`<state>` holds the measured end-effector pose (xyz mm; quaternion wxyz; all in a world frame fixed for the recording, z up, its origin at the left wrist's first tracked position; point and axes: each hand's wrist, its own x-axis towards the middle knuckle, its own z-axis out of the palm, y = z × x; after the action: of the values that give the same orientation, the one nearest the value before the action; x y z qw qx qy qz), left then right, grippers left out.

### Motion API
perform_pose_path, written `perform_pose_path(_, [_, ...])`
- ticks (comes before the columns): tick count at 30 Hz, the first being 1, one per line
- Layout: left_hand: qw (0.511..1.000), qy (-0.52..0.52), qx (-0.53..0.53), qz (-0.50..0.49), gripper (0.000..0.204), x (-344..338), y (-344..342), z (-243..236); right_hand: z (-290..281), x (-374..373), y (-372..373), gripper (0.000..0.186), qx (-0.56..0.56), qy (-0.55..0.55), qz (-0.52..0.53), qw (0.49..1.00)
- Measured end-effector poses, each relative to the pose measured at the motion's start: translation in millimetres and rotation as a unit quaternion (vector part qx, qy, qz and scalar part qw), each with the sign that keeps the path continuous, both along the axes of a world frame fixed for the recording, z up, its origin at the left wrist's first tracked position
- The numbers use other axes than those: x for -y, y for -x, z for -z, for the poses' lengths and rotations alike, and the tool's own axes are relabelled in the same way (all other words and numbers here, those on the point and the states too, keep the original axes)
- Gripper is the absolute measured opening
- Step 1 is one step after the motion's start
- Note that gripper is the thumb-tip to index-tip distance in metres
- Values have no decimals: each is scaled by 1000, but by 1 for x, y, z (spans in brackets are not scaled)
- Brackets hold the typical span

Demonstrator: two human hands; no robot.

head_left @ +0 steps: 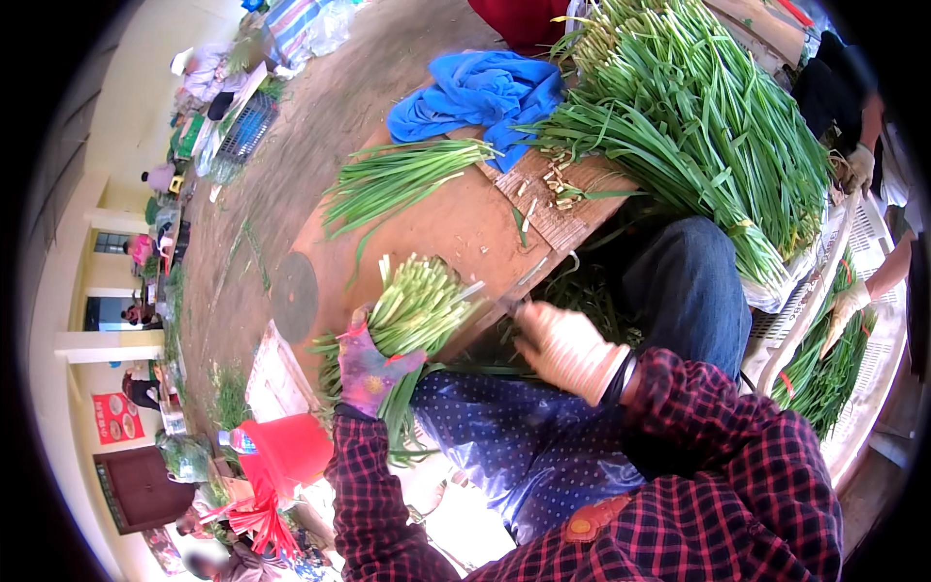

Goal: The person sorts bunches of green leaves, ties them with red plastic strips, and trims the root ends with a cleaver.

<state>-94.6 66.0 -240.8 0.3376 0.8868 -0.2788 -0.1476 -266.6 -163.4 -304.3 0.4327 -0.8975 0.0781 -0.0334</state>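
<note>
My left hand (368, 371), in a purple-pink glove, is closed round a bunch of garlic chives (412, 308), pale cut ends up and leaves hanging below. My right hand (565, 349), in a whitish glove and smeared by motion, is closed on a knife (524, 283); its narrow blade points toward the board's edge, just right of the bunch. A smaller loose bundle of chives (407, 181) lies on the brown board (417, 233) beyond my hands. Trimmed stem bits (558, 184) are scattered on the board's ridged part.
A big heap of chives (693, 136) rises at the right, beside a blue cloth (485, 92). A red bucket (286, 451) with red strips stands at the lower left. Another person's gloved hand (847, 308) touches chives in a white crate (878, 364) at the far right.
</note>
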Motion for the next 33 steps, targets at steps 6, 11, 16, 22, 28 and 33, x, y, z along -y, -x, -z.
perform_pose_path(6, [999,-11,31,-7,72,14,-6,-3,-6,-5,-5,18,-12,15,-2,1000])
perform_pose_path(11, [995,-57,86,-15,78,12,-23,10,-3,35,-23,17,74,-43,191,978])
perform_pose_path(16, [997,-35,-49,-43,94,25,-43,16,0,3,-13,28,65,-10,22,998])
perform_pose_path(22, [995,-65,5,-73,101,25,-62,44,16,-2,-19,22,78,6,47,996])
perform_pose_path(28, [992,-99,-22,-76,85,60,-46,25,17,12,-30,25,16,-100,181,978])
perform_pose_path(33, [991,-107,-26,-71,88,51,-54,37,3,37,-26,20,58,145,57,986])
